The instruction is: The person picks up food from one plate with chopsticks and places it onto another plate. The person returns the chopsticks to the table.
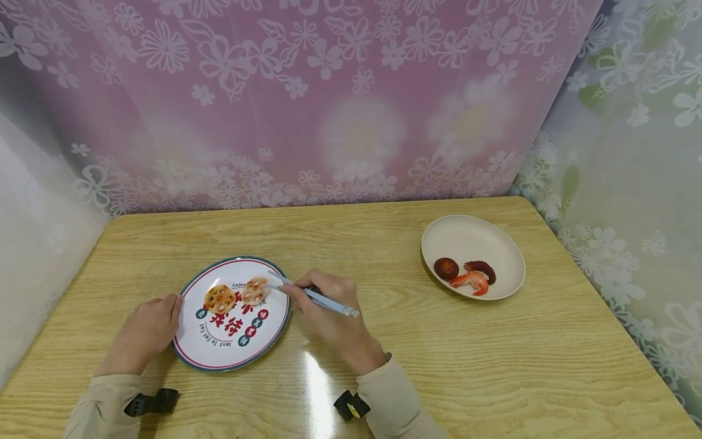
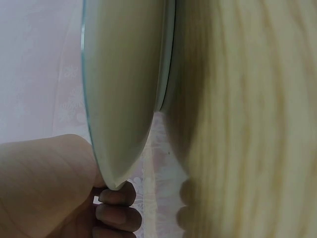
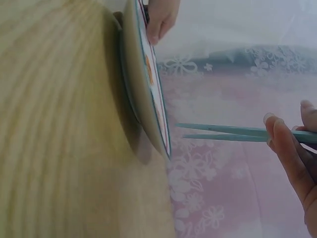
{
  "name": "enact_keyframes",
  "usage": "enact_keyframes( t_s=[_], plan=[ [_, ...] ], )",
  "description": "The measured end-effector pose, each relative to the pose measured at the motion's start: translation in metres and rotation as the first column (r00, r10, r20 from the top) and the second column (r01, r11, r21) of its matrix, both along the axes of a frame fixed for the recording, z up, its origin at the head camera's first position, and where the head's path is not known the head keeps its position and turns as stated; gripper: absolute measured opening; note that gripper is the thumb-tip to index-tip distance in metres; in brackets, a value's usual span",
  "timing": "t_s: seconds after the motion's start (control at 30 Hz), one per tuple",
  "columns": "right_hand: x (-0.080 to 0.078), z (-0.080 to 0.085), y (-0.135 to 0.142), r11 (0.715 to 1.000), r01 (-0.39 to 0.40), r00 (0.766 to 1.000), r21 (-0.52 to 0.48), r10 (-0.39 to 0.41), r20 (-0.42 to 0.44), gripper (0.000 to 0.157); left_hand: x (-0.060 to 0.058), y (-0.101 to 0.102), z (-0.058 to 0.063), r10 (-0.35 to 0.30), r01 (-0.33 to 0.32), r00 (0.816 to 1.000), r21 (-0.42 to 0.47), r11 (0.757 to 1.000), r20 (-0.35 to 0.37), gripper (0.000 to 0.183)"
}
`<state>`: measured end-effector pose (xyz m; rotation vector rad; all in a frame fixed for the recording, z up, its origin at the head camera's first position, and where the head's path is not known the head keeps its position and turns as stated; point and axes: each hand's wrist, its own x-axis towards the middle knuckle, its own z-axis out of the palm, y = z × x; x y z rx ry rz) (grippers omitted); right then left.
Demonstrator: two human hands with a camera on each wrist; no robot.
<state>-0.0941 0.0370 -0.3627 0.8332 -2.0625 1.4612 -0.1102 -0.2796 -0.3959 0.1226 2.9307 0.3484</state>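
A white plate (image 1: pixel 205 344) with a green and red rim and printed red characters stands at the left of the table. Two lotus root slices, a browner one (image 1: pixel 220 299) and a paler one (image 1: pixel 256 291), lie on it. My left hand (image 1: pixel 150 329) grips the plate's left rim, the fingers curled at its edge in the left wrist view. In my right hand (image 1: pixel 334 311) is a pair of light blue chopsticks (image 3: pixel 233 133). Their tips are slightly apart with nothing between them. They hover over the plate's upper right, close to the paler slice, and stand off the plate in the right wrist view.
A cream plate (image 1: pixel 466 235) stands at the back right of the wooden table (image 1: pixel 439 360). On it are a round brown piece of food (image 1: pixel 446 268), a shrimp (image 1: pixel 473 283) and a dark red octopus tentacle (image 1: pixel 485 269). Flowered curtains (image 1: pixel 307 122) hang behind and beside the table.
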Motion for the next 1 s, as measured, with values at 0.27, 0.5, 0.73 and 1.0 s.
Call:
enact_keyframes(
  t_s=[0.27, 0.5, 0.73, 1.0],
  plan=[
    [-0.005, 0.014, 0.026, 0.999, 0.025, 0.994, -0.027, -0.022, 0.109, 0.012, 0.001, -0.001, -0.001, 0.001, -0.001, 1.0, 0.003, 1.0, 0.003, 0.031],
    [-0.01, 0.029, 0.061, 0.987, 0.151, 0.974, -0.047, -0.141, 0.178, 0.011, 0.0, -0.001, -0.002, 0.007, -0.007, 1.0, 0.008, 1.0, 0.008, 0.031],
    [-0.014, 0.038, 0.106, 0.95, 0.3, 0.948, -0.093, -0.286, 0.138, 0.009, -0.001, 0.0, 0.001, 0.003, -0.003, 1.0, 0.007, 1.0, 0.004, 0.03],
    [-0.012, 0.042, 0.137, 0.906, 0.407, 0.903, -0.115, -0.38, 0.198, 0.013, -0.001, 0.001, 0.001, 0.02, -0.02, 0.999, -0.005, 1.0, 0.036, 0.033]
  ],
)
